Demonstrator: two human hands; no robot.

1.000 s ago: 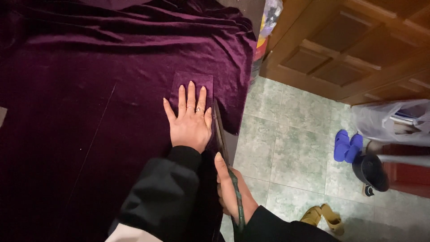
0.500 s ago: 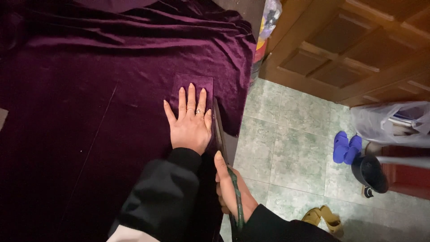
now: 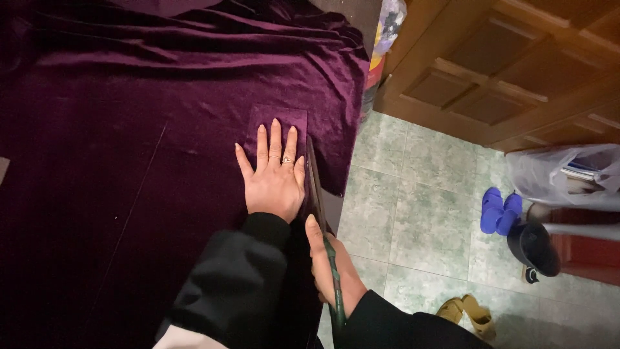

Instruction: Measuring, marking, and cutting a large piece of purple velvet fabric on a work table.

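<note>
almost nothing has shifted since the earlier frames: both hands sit where they were. left hand (image 3: 274,181) lies flat, fingers spread, grip apart, pressing a small rectangular piece (image 3: 279,126) onto the purple velvet cloth (image 3: 129,129) spread over the counter. right hand (image 3: 332,271) is clamped on the green handles of large scissors (image 3: 316,187); blades run along the piece's right edge, just beside the left little finger. risk, judged: velvet pile may creep under the palm and skew the cut; blades close to that finger could nick it.
</note>
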